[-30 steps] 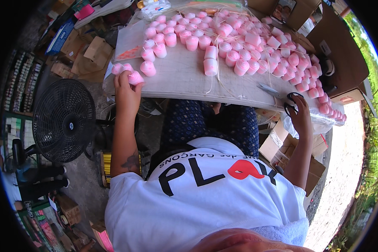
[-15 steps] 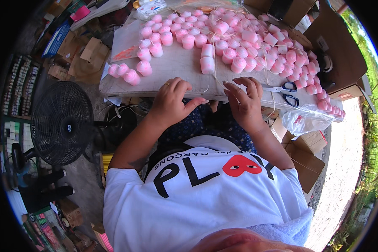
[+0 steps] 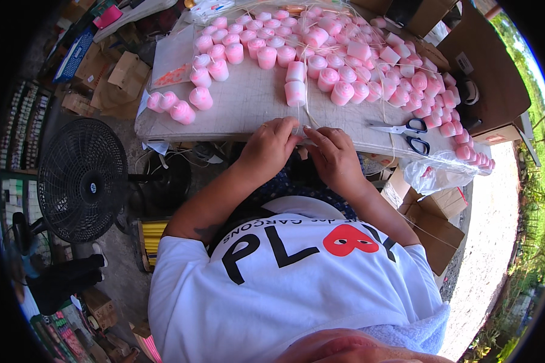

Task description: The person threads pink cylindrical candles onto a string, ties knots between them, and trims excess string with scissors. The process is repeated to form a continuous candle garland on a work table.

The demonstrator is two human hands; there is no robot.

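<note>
At the table's front edge my two hands meet, fingertips pinched together. My left hand is closed on the end of a thin white wick string, which runs back to a pink-and-white candle. Close beside it, my right hand is closed too, its fingertips where a second pale strand comes down; the exact grip is partly hidden by the fingers. A second candle stands just behind the first. Many more cup-shaped pink candles crowd the table, with loose strings lying across them.
Blue-handled scissors lie right of my hands on the table. A clear plastic bag hangs at the right edge. Cardboard boxes stand right. On the left are a black fan and more cartons.
My hands were apart, fingers spread. They have come together at the string's end, the left moving right and the right moving left, and their fingertips have closed.
</note>
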